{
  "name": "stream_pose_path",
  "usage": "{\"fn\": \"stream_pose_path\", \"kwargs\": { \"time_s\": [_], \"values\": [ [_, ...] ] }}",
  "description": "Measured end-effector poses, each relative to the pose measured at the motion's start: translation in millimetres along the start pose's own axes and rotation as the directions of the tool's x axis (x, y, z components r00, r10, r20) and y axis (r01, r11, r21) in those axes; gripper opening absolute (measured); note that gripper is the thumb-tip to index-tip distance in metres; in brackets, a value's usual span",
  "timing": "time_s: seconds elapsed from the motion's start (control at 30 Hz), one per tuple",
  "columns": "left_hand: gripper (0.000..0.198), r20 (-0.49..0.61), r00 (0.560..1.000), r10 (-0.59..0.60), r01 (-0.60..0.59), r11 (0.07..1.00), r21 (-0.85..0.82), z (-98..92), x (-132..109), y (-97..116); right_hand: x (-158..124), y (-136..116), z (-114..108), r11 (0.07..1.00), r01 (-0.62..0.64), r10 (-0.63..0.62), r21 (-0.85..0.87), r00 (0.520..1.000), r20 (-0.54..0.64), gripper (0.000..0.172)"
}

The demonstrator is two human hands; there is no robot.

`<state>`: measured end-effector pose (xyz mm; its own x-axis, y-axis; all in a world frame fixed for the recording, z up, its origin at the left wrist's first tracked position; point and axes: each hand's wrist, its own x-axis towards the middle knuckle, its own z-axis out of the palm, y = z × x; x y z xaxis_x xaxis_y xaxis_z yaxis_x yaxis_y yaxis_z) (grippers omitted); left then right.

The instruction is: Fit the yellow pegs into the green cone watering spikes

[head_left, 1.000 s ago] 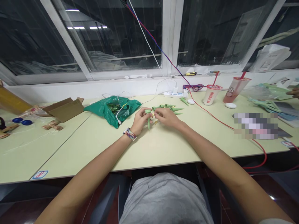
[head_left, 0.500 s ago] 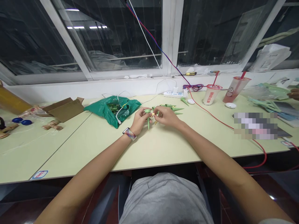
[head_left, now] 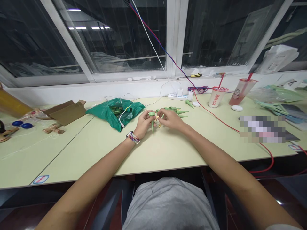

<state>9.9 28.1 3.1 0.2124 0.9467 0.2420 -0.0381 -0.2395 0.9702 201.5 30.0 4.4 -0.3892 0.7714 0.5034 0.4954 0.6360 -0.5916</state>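
Pale green table (head_left: 153, 153) in two sections, seam running toward the lower left, spans the view under a white-framed window (head_left: 176, 38); both table ends are cut off by the frame. Back edge meets a white wall (head_left: 134, 88). Front edge rises slightly to the right, with a wide bare band between it and the hands, and open room left of them as far as the seam. Behind and left of the hands sits a green plastic bag (head_left: 115, 113), its contents only partly visible; a cardboard box (head_left: 66, 111) lies farther left. Power strip (head_left: 177, 96) near the back edge, two plastic cups (head_left: 216, 97) to its right. Red cable (head_left: 223, 123) crosses the right side and drops past the front edge. A pixelated patch (head_left: 262, 128) hides whatever lies there. Left hand (head_left: 144, 124) is clenched around a green spike (head_left: 152, 127), tip down, just above the table. Right hand (head_left: 171, 120) has its fingers bunched at a small yellowish piece (head_left: 157, 118) beside the spike; too small and covered to tell if gripped. More green spikes (head_left: 174, 110) lie just beyond.
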Motion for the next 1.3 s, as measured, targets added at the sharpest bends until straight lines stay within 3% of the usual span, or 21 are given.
{"fn": "stream_pose_path", "kwargs": {
  "time_s": [0.37, 0.67, 1.07, 1.3],
  "values": [
    [0.034, 0.001, 1.0, 0.009, -0.009, 1.0, 0.007, 0.1, 0.8, -2.2, 0.8, 3.3, 0.0, 0.997, 0.074, -0.074, 0.019, 0.997, 0.019, 0.01],
    [0.036, 0.015, 0.999, 0.031, -0.031, 0.999, 0.019, -1.3, 1.4, -5.0, 0.4, 4.1, 1.1, 0.992, -0.056, 0.042, 0.117, 0.993, 0.112, 0.021],
    [0.055, 0.051, 0.998, -0.039, 0.043, 0.996, -0.08, -0.8, 0.9, -2.5, 3.0, 3.4, 0.4, 0.996, 0.013, -0.011, 0.084, 1.0, -0.025, 0.009],
    [0.057, 0.04, 0.999, 0.006, -0.005, 0.999, -0.034, -2.2, 0.9, -3.5, 3.5, 3.2, -0.1, 0.995, -0.005, 0.006, 0.097, 1.0, -0.006, 0.02]
  ]
}}
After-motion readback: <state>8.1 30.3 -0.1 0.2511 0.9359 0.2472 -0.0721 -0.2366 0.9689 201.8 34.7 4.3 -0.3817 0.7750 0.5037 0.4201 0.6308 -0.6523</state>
